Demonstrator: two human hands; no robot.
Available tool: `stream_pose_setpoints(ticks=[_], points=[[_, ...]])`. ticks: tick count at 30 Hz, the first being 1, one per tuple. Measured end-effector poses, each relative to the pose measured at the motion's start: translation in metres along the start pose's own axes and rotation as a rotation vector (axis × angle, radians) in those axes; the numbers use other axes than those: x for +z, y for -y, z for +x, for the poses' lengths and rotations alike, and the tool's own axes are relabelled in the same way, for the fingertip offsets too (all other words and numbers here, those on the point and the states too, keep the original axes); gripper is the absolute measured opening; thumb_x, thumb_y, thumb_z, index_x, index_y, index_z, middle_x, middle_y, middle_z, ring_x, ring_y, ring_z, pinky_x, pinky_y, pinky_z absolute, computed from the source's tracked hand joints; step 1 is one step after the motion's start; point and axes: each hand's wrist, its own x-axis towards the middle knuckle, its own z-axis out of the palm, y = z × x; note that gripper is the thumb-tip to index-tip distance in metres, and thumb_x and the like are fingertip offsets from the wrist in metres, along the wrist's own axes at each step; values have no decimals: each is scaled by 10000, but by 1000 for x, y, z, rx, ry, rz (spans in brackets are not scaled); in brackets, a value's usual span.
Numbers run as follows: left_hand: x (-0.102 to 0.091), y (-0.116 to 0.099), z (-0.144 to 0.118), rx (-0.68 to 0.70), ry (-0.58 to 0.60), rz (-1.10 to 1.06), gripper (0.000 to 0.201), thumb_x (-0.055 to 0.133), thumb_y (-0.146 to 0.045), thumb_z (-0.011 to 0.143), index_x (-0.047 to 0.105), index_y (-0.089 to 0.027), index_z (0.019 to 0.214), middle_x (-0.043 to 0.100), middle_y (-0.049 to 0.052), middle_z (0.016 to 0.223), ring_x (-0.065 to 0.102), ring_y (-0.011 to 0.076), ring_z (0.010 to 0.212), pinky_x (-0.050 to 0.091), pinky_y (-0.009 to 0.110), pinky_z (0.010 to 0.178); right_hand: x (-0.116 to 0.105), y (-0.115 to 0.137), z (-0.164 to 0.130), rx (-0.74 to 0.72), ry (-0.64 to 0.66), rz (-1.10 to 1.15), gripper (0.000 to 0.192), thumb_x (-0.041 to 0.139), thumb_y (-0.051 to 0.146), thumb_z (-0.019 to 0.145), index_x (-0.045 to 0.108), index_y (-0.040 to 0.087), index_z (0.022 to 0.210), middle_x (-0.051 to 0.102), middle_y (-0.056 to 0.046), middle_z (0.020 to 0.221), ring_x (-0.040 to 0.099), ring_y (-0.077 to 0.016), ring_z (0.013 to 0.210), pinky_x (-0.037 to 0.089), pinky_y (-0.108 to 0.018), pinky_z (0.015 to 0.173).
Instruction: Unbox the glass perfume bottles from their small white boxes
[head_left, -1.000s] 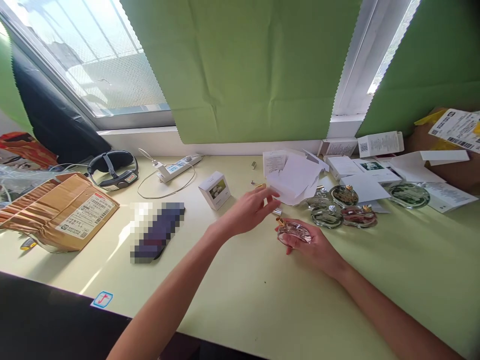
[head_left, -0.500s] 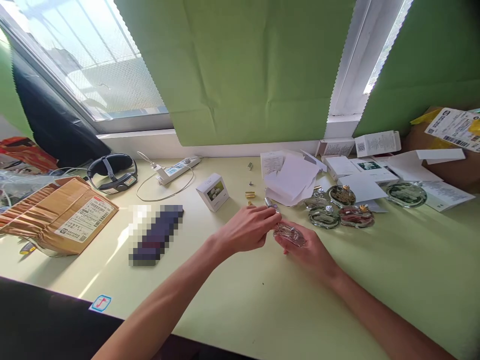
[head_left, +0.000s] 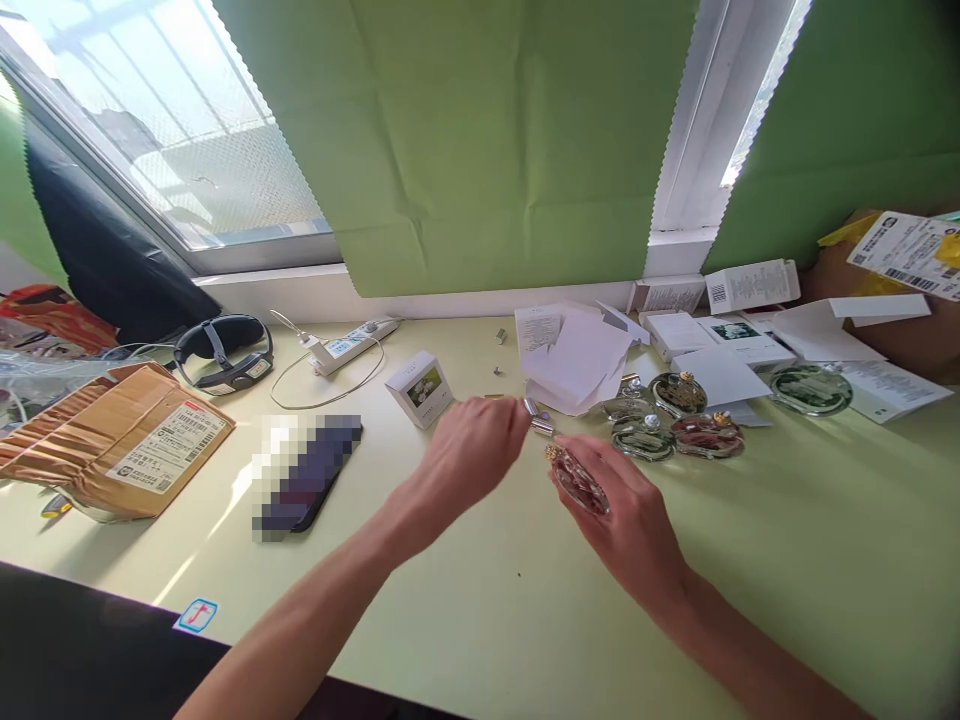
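Observation:
A clear oval glass perfume bottle (head_left: 581, 485) with a gold neck is tilted in my right hand (head_left: 630, 515), the fingers wrapped round it. My left hand (head_left: 480, 450) is apart from the bottle, its fingers curled closed; whatever they hold, if anything, is hidden. Just beyond its fingertips lie small silver caps (head_left: 540, 424). A sliver of a gold cap (head_left: 493, 396) shows behind the knuckles. To the right of the bottle are several similar glass bottles, among them a greenish bottle (head_left: 643, 440) and a reddish bottle (head_left: 707, 437).
White papers (head_left: 581, 355) lie behind the hands. A small white box (head_left: 420, 390) stands to the left, near a phone (head_left: 315, 475) and a power strip (head_left: 352, 345). Far left are a headset (head_left: 225, 355) and a brown cardboard package (head_left: 150, 430). Several white boxes (head_left: 742, 340) crowd the back right.
My left hand has moved off the bottle to the left, over the gold caps. My right hand has turned the bottle, and its gold neck now shows.

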Motion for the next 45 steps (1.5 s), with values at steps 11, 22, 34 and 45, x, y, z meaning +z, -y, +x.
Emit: stream_pose_setpoints(ticks=[11,22,34,45], points=[[-11,67,106,-28,262,151,167,553,-279,933,685,-203,1002,696,86,1061,636,243,969,483,332,755,-96,1,73,367,-169,355,457,750,521,815,660,262,1181,765,-56,1069,718,-230,954,576,-371,858],[-3,97,122,-78,303,331,326,610,-354,938,612,-186,1218,627,116,1274,527,291,1259,376,501,1082,-137,-110,166,399,18,-222,597,813,471,671,711,15,1043,741,-143,873,648,-184,784,433,-390,762],[-28,143,58,-346,274,256,594,493,-470,905,382,-264,1452,671,142,1162,654,290,982,465,309,686,-118,-142,183,311,147,-488,503,826,506,648,743,68,880,679,-148,1041,621,-228,928,438,-392,836],[-18,88,-1,-139,479,-874,536,703,-427,830,506,-267,1302,727,81,1076,704,232,969,564,336,775,-63,3,45,510,408,255,533,701,608,806,649,287,1229,656,-125,1262,678,-279,981,561,-278,515]])
